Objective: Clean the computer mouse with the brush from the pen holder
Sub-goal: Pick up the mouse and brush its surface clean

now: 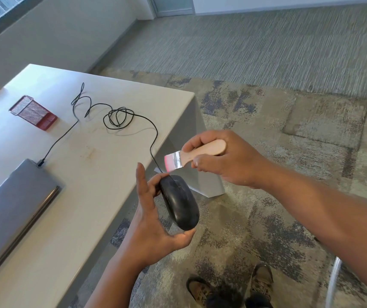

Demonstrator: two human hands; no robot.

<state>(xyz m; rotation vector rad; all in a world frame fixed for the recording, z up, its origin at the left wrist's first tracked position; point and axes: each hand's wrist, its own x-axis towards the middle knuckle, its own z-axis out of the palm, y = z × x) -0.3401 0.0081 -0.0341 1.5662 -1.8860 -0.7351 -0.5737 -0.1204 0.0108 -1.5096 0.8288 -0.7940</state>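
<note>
Both hands are busy at lower centre of the frame: the left hand [153, 210] cradles the black mouse [179, 202] off the table's [84, 218] edge, the right hand [220, 158] grips the brush [191, 155] (bristles blurred). Best use short, light strokes along the button seams, with the cable [115, 117] slack.

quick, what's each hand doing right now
Left hand: holding the black mouse.
Right hand: closed on the brush.

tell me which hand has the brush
The right hand grips the wooden-handled brush; the left hand cradles the black computer mouse.
</note>
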